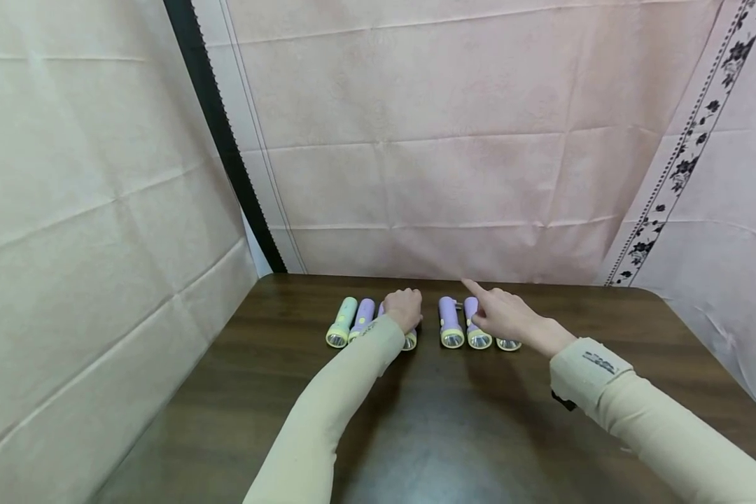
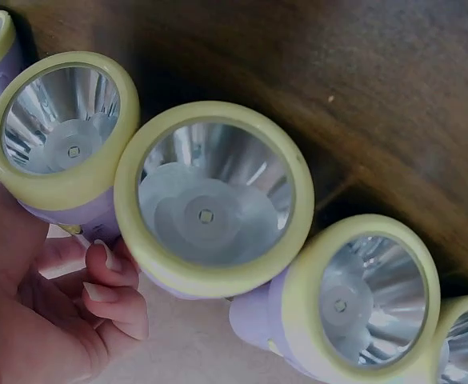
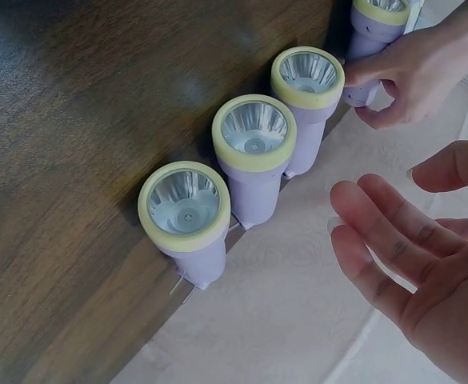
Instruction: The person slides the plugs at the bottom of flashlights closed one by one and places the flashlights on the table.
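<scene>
A row of flashlights with yellow rims lies on the brown table, lenses toward me. My left hand [image 1: 403,308] grips a purple flashlight [image 2: 66,136], its fingers curled at the body; the hand covers most of it in the head view. Directly beside it lies another purple flashlight [image 2: 214,276], partly hidden in the head view. Farther left are a purple flashlight [image 1: 362,315] and a mint-green flashlight [image 1: 345,313]. My right hand [image 1: 504,311] hovers near three purple flashlights [image 3: 254,192], index finger extended, holding nothing. It partly hides the rightmost flashlight [image 1: 508,344] in the head view.
The dark wooden table [image 1: 416,434] extends toward me in front of the row. Behind it hangs a pale cloth [image 1: 453,175], with more cloth at the left and right sides. A gap separates the two groups of flashlights.
</scene>
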### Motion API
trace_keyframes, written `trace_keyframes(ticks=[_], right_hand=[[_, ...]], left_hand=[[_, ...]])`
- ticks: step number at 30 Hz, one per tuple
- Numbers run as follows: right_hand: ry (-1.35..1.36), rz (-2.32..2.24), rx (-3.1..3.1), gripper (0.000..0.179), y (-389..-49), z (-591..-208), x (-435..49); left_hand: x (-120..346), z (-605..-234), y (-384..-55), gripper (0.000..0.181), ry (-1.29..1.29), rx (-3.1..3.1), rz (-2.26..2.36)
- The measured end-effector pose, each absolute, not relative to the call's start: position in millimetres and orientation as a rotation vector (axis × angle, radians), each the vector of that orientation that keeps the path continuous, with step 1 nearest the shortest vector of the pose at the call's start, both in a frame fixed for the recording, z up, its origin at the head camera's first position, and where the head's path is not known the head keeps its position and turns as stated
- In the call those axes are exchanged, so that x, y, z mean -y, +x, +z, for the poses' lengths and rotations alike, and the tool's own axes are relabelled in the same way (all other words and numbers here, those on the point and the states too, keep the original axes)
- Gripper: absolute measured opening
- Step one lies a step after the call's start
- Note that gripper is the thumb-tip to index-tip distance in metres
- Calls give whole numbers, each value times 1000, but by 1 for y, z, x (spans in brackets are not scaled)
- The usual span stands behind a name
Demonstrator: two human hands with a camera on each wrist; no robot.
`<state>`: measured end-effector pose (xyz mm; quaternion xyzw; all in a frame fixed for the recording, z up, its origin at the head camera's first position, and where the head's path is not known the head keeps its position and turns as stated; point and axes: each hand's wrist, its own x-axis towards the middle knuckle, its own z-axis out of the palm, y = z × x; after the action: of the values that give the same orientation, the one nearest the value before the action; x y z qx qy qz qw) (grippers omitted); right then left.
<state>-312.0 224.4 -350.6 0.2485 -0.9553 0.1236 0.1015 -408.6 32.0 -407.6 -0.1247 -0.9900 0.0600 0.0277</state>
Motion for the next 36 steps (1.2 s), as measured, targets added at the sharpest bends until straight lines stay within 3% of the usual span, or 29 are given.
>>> trace_keyframes(ticks=[10,23,36], right_hand=[[719,353,2821,66,-311,-354,-231],[699,349,2834,62,-309,-347,-243],[670,310,2814,59,-309,-345,-257]], left_hand=[[-35,-416,-404,42,-386,3056,239],[-47,-408,-407,17,-401,2982,331],[-90,-392,-403,35,-446,3057,-138]])
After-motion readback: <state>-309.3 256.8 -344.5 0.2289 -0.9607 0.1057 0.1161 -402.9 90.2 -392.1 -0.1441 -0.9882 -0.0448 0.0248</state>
